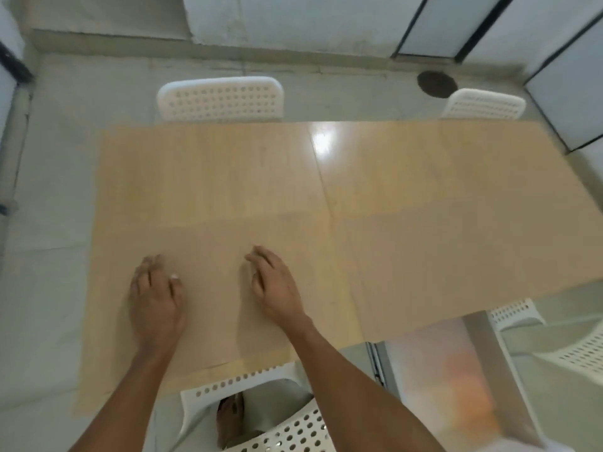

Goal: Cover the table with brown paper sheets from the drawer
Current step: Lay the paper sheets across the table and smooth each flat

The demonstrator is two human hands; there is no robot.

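The left hand point(156, 295) lay palm-down on a flat brown paper sheet point(208, 243) that covered the left part of the light wooden table with a glossy top point(318, 177). Its fingers point(146, 269) were extended and loosely spread, gripping nothing, the thumb stretched out toward the other hand. The right hand point(277, 288) rested on the same sheet just beside it, its fingers point(261, 257) straight and close together, relaxed and holding nothing.

Beyond the fingertips of both hands the sheet ran on toward the far edge of the table. To the outer side of the left fingers the paper reached the table's left edge; whether it overhung that edge could not be told through the blur. Past the right fingers a second brown paper sheet point(456, 230) lay flat over the right part of the table, and between the two sheets a narrow strip of bare glossy top showed with a bright light reflection.

Far ahead of the fingers stood a white perforated plastic chair point(220, 99), and a second white perforated chair point(483, 104) stood further right. Under the forearms, near the body, sat another white perforated chair point(261, 415), with a bare foot point(231, 419) visible on the pale floor point(49, 288).
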